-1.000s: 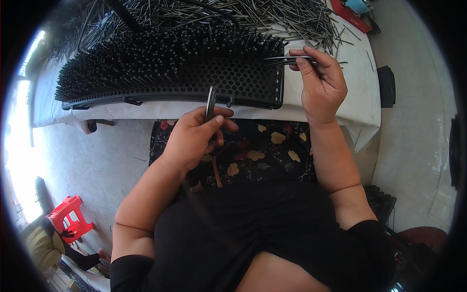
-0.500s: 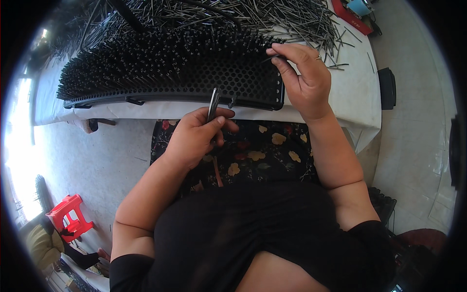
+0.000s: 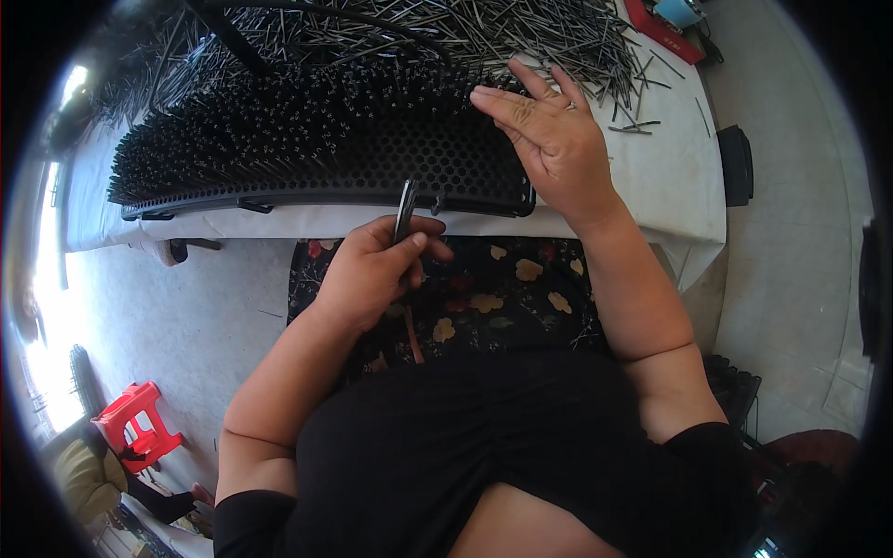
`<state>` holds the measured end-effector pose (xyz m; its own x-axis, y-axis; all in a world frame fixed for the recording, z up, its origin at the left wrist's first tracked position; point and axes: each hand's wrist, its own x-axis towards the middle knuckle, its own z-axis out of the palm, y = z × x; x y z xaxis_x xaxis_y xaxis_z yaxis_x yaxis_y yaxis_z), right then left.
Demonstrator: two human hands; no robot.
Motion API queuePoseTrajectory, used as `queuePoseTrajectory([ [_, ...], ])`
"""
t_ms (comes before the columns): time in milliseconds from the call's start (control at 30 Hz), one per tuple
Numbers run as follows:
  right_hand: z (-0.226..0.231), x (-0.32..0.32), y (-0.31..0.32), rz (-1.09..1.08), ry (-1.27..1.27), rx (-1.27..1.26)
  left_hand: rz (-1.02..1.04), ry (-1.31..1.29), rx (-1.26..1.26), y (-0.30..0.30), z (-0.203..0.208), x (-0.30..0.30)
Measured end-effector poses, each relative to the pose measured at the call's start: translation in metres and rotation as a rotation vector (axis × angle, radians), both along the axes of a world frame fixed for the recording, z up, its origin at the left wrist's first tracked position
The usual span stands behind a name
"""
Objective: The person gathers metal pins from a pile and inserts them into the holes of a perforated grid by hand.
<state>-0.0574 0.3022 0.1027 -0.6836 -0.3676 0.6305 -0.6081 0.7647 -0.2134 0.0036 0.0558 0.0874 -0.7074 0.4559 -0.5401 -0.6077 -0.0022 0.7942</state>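
Earlier pinching, the right hand (image 3: 556, 151) now splays fingers over the perforated rack (image 3: 446, 160), any grip hidden; the left hand (image 3: 365, 274) clasps a rod bundle (image 3: 406, 206), its long axis pointing away past the fingers.

Red box (image 3: 668, 37): far right corner of the desk (image 3: 656, 181); short pale marks on its side, look like print, too small to read.
Blue thing (image 3: 678, 12): at the red box, same desk corner; any marking too small to tell.
Bright patch (image 3: 767, 549): person's side of desk, off right; can't tell if lettering.
Readable text: none.
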Motion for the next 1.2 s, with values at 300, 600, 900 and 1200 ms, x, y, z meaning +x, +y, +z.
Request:
queuePoseTrajectory([
  [300, -0.003, 0.024, 0.002, -0.052, 0.057, -0.198, 0.015, -0.021, 0.111, 0.003, 0.003, 0.004],
  [600, 0.007, 0.074, -0.033, 0.266, -1.058, -1.097, -0.291, 0.074, 0.234, 0.008, 0.016, 0.009],
  [900, -0.002, 0.03, 0.014, -0.008, 0.151, -0.548, -0.188, -0.059, 0.162, 0.007, 0.001, 0.009],
  [1200, -0.002, 0.023, 0.012, -0.061, 0.226, -0.195, -0.197, -0.04, 0.145, 0.006, 0.001, 0.009],
])
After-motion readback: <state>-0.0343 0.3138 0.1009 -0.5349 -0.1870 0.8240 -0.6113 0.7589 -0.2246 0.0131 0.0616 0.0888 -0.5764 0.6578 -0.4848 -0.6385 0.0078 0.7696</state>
